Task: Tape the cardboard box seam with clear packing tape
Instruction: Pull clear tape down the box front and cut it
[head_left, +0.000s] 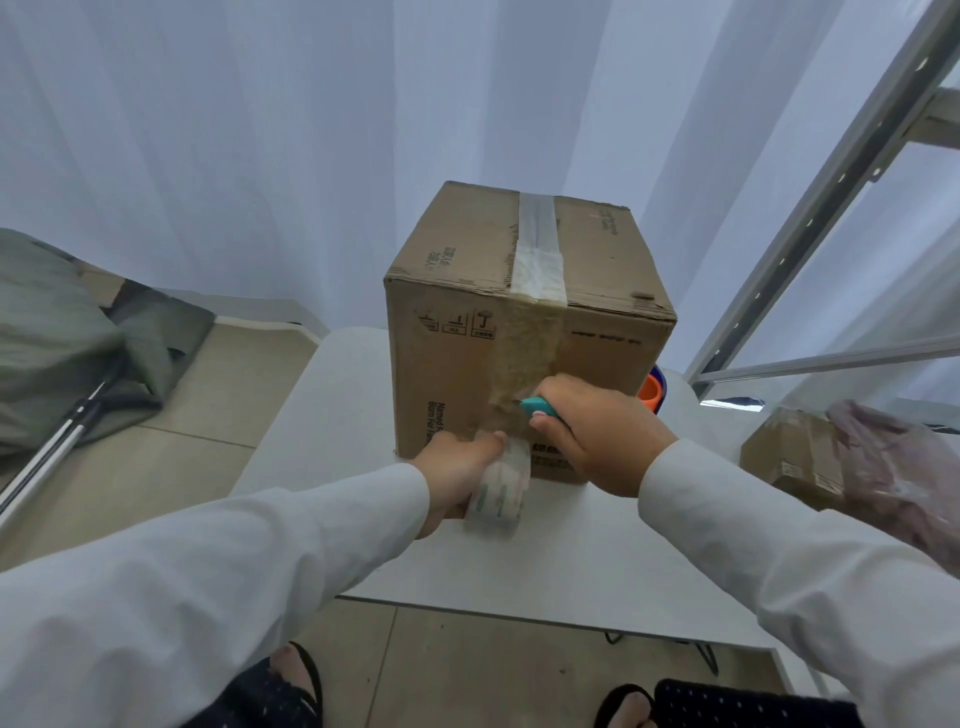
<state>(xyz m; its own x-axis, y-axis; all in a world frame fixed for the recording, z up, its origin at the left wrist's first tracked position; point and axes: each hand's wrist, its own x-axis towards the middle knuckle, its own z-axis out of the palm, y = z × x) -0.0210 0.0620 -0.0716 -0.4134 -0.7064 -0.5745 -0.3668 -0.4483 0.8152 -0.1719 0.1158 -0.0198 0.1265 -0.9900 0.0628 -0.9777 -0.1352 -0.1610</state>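
Head view: brown corrugated cardboard box (524, 332) stands upright on white rectangular bench (545, 551), toward its far edge, w/ a strip of clear packing tape (537, 249) running down the top seam and over the near edge onto the front face, wrinkled there. Print on box front: three small handling-symbol squares upper left, a short dark line of text upper right, too small to read; sideways text at lower left starts "Named" / "Born For", rest covered by left hand; top face has sideways print on both sides, illegible. Left hand (457, 475), white long sleeve, arm reaching fwd from lower left, grip closed round a roll of clear packing tape (501, 491) held against the box's lower front; roll's core has greenish marks, unreadable. Right hand (592, 436), also white-sleeved, comes in from lower right, grip closed on a small teal-handled cutter (540, 408), its tip at the tape just above the roll; blade itself too small to make out. Orange-and-blue round object (655, 395) mostly hidden behind box's right side, can't tell what it is. Smaller taped cardboard box (789, 457) at right, partly covered by a pinkish plastic bag (893, 467). Grey-green fabric heap (67, 343) on the floor at left, cut off by frame edge.
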